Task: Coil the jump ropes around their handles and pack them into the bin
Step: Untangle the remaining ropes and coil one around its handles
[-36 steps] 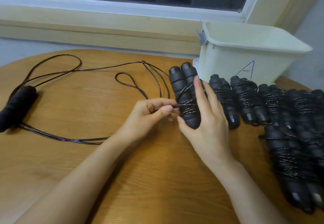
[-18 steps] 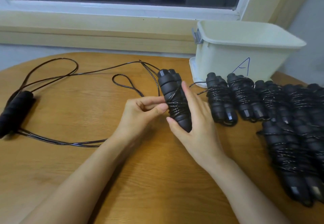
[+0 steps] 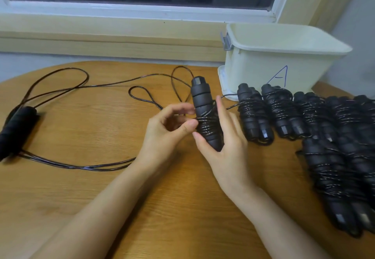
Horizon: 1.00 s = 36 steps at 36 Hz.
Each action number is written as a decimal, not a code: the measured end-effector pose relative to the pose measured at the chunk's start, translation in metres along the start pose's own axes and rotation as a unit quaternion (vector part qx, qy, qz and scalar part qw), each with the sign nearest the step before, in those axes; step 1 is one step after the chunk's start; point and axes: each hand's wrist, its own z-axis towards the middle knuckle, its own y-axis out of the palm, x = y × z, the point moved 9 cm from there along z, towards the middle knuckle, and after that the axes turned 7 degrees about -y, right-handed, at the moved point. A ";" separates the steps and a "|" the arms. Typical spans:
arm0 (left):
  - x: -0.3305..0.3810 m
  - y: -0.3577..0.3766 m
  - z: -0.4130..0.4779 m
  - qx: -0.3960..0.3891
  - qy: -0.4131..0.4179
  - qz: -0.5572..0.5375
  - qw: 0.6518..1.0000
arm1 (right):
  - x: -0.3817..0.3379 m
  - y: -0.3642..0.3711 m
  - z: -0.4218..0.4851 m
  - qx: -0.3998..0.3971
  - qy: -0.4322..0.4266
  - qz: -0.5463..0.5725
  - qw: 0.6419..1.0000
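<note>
My right hand (image 3: 227, 141) grips a pair of black jump rope handles (image 3: 203, 104), held upright above the table, with several turns of black rope around their middle. My left hand (image 3: 166, 128) is just left of the handles, fingers curled and thumb near the coil, pinching the rope. The loose rope (image 3: 140, 92) trails in loops across the table behind. The cream bin (image 3: 269, 64), marked with a blue A, stands at the back right.
Several coiled jump ropes (image 3: 316, 120) lie in rows on the right of the wooden table (image 3: 101, 187). Another black rope's handles (image 3: 16, 124) lie at the far left with its cord spread out. A window sill runs behind.
The handles have turned and tilted more upright in my right hand. My left hand has brought the rope round, and the loose loops have drawn closer to the handles.
</note>
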 end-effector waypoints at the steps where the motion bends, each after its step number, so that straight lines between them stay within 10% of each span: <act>1: -0.003 0.000 0.001 0.001 -0.012 -0.025 1.000 | 0.000 0.001 -0.001 0.001 0.005 0.014 1.000; 36: 0.000 -0.003 0.006 -0.050 -0.028 0.022 0.998 | 0.026 0.026 -0.004 -0.118 0.096 0.196 0.969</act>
